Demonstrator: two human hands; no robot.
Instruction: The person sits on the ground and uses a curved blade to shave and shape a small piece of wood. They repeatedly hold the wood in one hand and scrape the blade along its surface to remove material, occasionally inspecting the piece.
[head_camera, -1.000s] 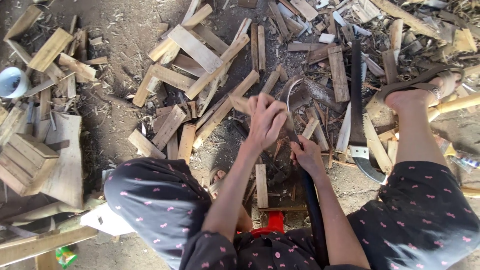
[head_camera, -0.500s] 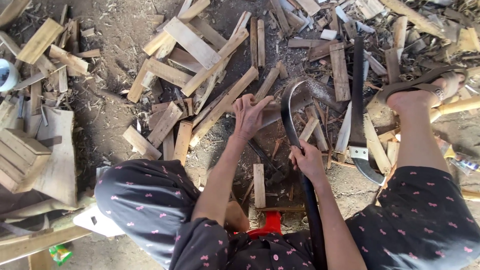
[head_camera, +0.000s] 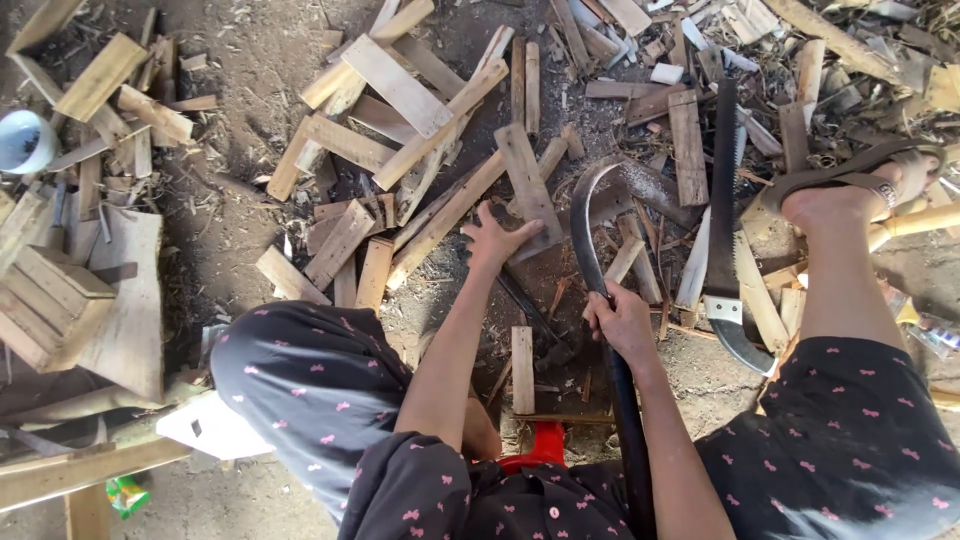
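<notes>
Left hand (head_camera: 497, 241) stretched forward, fingers (head_camera: 484, 214) spread, fingertips touching the near end of a flat wooden slat (head_camera: 527, 188) lying on the dirt. Right hand (head_camera: 620, 318) just right of that slat's near end, fingers wrapped tight around the dark handle of a curved billhook (head_camera: 590, 235). Blade arcing up and away from the fist, hooked tip level with the slat's middle, just to its right. Short upright wood piece (head_camera: 522, 368) nearer than the slat, between the forearms. Handsaw (head_camera: 722, 220) well right of the slat, lying flat, teeth to the right, grip toward the knee. Sandalled foot (head_camera: 850, 190) beyond the saw, further right still. Heap of split wood offcuts (head_camera: 400, 110) left of and beyond the slat. White cup (head_camera: 22, 140) far left of the slat, at the frame edge.
</notes>
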